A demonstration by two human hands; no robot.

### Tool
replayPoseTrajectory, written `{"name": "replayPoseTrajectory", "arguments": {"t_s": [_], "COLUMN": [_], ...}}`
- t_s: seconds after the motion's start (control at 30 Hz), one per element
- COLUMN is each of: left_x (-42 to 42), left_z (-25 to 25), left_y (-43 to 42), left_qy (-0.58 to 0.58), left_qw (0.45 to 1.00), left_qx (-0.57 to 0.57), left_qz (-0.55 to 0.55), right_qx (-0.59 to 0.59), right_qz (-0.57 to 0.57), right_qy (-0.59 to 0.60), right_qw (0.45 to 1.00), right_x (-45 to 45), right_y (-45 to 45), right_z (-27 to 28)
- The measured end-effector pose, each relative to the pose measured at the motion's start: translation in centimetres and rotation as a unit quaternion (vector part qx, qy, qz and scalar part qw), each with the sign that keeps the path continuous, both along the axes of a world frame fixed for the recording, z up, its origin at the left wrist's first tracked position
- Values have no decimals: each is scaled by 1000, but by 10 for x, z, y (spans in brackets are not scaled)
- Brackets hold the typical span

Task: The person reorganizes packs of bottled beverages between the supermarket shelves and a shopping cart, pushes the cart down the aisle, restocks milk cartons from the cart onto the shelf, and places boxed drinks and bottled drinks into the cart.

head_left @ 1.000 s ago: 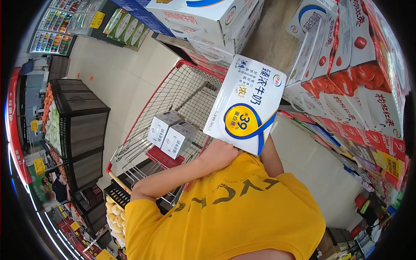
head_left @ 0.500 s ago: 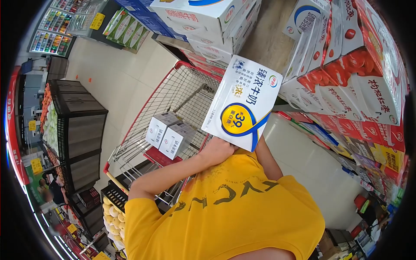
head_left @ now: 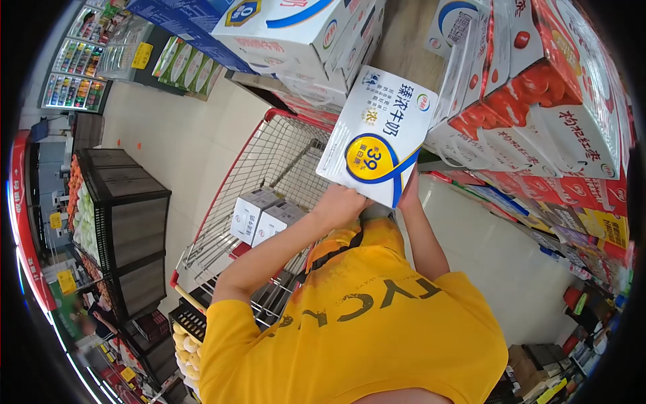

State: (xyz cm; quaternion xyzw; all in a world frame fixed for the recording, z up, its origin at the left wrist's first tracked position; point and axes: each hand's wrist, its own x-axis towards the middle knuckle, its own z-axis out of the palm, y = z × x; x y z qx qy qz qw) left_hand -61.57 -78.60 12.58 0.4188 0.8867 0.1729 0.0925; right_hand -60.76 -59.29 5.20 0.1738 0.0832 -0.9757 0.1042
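A white milk box (head_left: pixel 377 138) with blue lettering and a yellow round mark is held up, tilted, in front of my yellow shirt. My left hand (head_left: pixel 342 206) is closed at its lower left edge. My right hand (head_left: pixel 410 191) holds the lower right side, its fingers mostly hidden behind the box. Just left of the box stands a wire shopping cart (head_left: pixel 225 175) with a red rim. Two white milk boxes (head_left: pixel 247 219) sit side by side inside it.
Stacked white milk cartons (head_left: pixel 296 40) stand beyond the cart. Red-and-white drink boxes (head_left: pixel 525 128) are piled on the right. Along the left runs a dark produce stand (head_left: pixel 134 222); yellow-white fruit (head_left: pixel 186 350) lies near the cart handle. Pale tiled floor (head_left: pixel 464 256) shows on the right.
The milk box and both hands have moved up in the view, farther from my shirt. More of my right hand shows. The cart appears slightly lower in the picture.
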Motion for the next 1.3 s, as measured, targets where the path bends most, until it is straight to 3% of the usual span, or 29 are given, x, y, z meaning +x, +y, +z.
{"name": "replayPoseTrajectory", "arguments": {"t_s": [0.23,0.33,0.37,0.43,0.93,1.07,1.13,1.3], "left_x": [-69,-86,-89,-97,-123,-112,-108,-108], "left_z": [11,13,15,13,5,0,-20,-26], "left_y": [42,62,68,72,89,86,81,76], "left_qy": [-38,-11,1,8,36,-8,89,90], "left_qw": [997,998,998,999,999,998,996,995], "left_qx": [-70,-65,-64,-48,-31,-46,27,46], "left_qz": [-6,-5,7,2,24,40,14,21], "right_qx": [27,238,240,381,382,385,394,397], "right_qz": [132,28,23,30,-6,-8,8,58], "right_qy": [-40,-18,-20,16,-4,-14,-12,7], "right_qw": [990,971,970,924,924,923,919,916], "right_x": [48,34,24,0,-40,-41,-42,-47], "right_y": [-1,-8,-8,0,19,13,13,23], "right_z": [-21,2,8,15,-3,1,1,-2]}}
